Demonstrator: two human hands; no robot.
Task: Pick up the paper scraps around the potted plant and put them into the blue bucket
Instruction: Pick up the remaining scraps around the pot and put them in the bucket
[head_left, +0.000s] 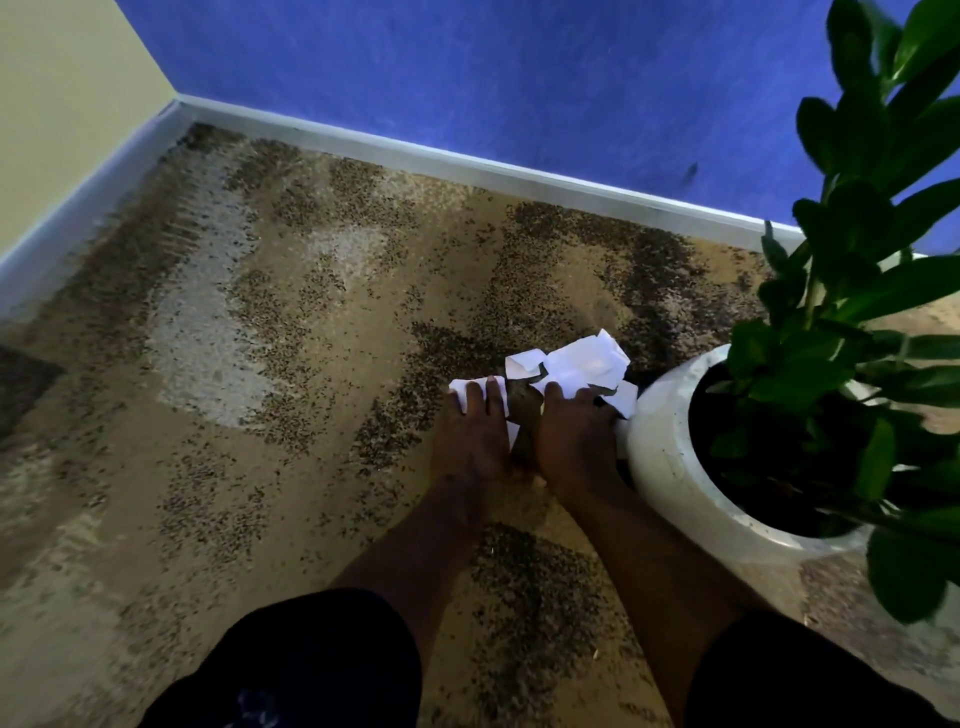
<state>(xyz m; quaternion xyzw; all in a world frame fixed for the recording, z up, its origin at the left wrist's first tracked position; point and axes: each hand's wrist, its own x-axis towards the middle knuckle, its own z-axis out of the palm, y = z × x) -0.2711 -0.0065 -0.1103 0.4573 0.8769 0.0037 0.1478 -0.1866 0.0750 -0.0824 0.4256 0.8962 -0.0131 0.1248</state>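
Both of my hands press palm-down with fingers spread, left hand (475, 436) and right hand (574, 439), on the white crumpled paper scraps (569, 366) lying just ahead on the speckled tan carpet (311, 364), the right nearer the round white ceramic plant pot (670, 467).

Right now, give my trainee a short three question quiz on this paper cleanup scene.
1. True or false: both hands, left hand and right hand, rest on the paper scraps.
2. Multiple choice: the scraps lie (A) inside the white pot, (B) on the carpet beside the pot, (C) on a table.
3. Fill in: the far wall is coloured ____.

Key: 1 true; 2 B; 3 blue.
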